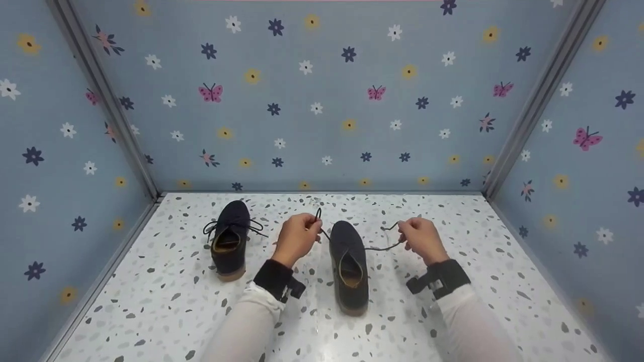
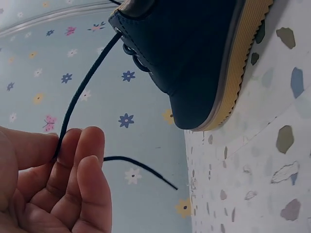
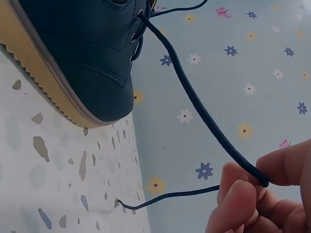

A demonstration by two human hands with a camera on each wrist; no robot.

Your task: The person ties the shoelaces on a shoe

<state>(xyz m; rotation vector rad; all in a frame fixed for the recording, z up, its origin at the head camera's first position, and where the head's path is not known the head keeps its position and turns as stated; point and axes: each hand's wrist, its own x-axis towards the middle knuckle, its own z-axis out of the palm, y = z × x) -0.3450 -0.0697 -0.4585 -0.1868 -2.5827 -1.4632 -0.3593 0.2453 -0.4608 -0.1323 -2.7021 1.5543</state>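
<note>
A dark navy lace-up shoe (image 1: 350, 296) stands on the speckled surface between my hands, toe pointing away, its two lace ends drawn out to either side. My left hand (image 1: 298, 236) pinches the left lace (image 2: 80, 92) between thumb and fingers, and its free end sticks out past the fingertips. On the other side, my right hand (image 1: 422, 240) pinches the right lace (image 3: 194, 97); the loose tip trails down toward the surface. The laces run from the top eyelets, apart from each other, with no knot showing. In both wrist views the shoe's ridged tan sole (image 2: 238, 68) shows.
The matching shoe (image 1: 229, 259) stands to the left, its lace tied in a bow. Blue floral panels (image 1: 322, 100) rise at the back and both sides. The white speckled surface (image 1: 166, 301) extends under everything. Each wrist wears a black strap with a camera (image 1: 448, 279).
</note>
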